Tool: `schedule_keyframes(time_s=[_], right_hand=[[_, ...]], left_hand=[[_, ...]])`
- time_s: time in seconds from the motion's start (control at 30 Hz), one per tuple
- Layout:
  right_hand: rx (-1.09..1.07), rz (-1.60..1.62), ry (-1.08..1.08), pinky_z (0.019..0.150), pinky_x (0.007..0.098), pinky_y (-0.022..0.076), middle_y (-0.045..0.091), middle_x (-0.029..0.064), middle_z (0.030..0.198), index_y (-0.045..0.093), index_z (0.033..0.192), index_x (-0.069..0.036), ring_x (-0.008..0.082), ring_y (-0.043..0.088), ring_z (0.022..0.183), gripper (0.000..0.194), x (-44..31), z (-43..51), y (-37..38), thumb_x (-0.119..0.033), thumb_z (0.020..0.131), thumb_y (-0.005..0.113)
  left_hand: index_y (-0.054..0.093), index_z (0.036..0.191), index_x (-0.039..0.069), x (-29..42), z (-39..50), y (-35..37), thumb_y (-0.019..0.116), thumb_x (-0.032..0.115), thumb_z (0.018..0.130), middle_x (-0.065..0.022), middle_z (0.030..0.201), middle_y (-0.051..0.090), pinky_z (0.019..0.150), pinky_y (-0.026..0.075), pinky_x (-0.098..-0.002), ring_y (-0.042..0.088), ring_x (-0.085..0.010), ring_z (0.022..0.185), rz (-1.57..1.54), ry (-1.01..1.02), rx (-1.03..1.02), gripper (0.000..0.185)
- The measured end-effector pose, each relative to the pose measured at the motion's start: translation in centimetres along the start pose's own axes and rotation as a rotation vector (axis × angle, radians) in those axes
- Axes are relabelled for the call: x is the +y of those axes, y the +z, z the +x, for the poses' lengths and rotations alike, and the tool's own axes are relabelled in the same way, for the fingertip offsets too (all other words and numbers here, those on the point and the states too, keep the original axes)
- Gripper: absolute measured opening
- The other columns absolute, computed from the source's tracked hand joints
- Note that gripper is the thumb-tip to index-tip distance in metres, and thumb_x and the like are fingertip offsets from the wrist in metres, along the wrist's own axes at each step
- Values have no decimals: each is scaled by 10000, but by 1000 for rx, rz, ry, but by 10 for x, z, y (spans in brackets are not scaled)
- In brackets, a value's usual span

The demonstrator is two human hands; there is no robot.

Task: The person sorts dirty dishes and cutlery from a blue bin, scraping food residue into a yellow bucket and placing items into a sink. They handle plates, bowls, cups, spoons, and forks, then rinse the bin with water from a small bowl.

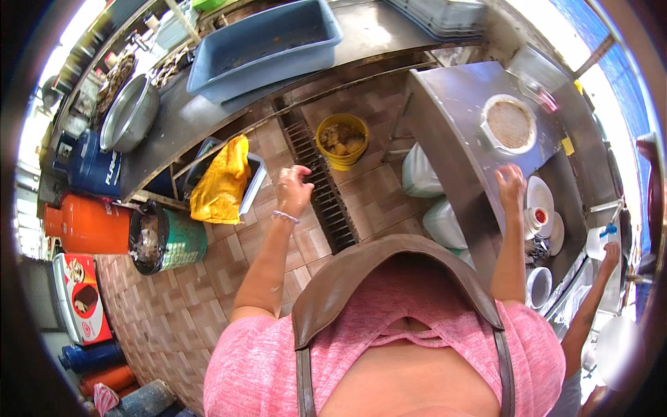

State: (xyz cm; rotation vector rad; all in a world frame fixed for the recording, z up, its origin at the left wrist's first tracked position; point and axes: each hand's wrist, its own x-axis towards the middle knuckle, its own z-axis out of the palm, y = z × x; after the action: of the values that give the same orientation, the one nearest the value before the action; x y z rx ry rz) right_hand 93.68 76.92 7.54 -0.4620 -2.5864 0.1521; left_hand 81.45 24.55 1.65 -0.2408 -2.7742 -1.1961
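With bits of something pale on its skin, my left hand (295, 188) is in the air over the tiled floor, thumb and fingers apart around nothing. Beyond it a yellow bucket (341, 162) of food scraps stands beside the metal floor drain grate (333, 213). My right hand (511, 182), empty and loosely curled, is by the edge of a steel sink counter (453, 83). Just past that hand, a white tub (484, 125) with pale, foamy-looking contents sits on the counter. White plates (540, 195) and a small container with red contents (536, 216) lie in the sink to its right.
A blue plastic tub (260, 73) and an aluminium basin (130, 114) stand on the far steel table. A yellow cloth (221, 182) hangs below. Left are a green bin (185, 240) and an orange gas cylinder (99, 224). Another person's arm (586, 313) reaches in at right.
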Motion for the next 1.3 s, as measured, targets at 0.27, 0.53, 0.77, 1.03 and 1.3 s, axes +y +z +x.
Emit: schedule_keyframes(time_s=[0.27,0.53,0.77,1.03,1.3], right_hand=[[-381,539,-404,846,365,452,620,140,964,657,900,-40,313,590,940,221,-215,139,99,-222,777,678],[-347,888,-18,857,330,465,642,155,1041,580,1123,8,239,610,971,456,-337,329,285,-347,847,656],[-533,615,348,949,411,432,547,232,1206,421,1302,5,340,520,1142,681,-426,408,375,-449,832,614],[-460,862,250,670,383,502,614,160,923,474,1069,-2,271,607,793,373,-455,251,302,-141,751,609],[-466,1517,1132,728,363,549,646,85,947,494,1160,-35,203,642,854,586,-497,166,243,-412,772,720]], left_hand=[[623,1018,54,-109,41,-99,716,109,729,-118,1013,553,756,516,-301,591,-186,845,-207,-264,133,309],[625,1004,-4,-189,153,-169,698,133,768,-151,1024,592,784,526,-309,596,-239,903,-139,-353,212,283],[595,1065,-6,-233,275,-224,690,195,820,-117,1072,585,818,485,-295,584,-192,918,-178,-356,317,332],[213,1420,48,-311,374,-249,710,484,764,-208,1374,382,977,374,-424,422,-285,1230,-534,-750,362,931],[56,1459,179,-333,448,-237,716,373,785,-135,1430,329,893,406,-494,368,-326,1268,-646,-722,-186,963]])
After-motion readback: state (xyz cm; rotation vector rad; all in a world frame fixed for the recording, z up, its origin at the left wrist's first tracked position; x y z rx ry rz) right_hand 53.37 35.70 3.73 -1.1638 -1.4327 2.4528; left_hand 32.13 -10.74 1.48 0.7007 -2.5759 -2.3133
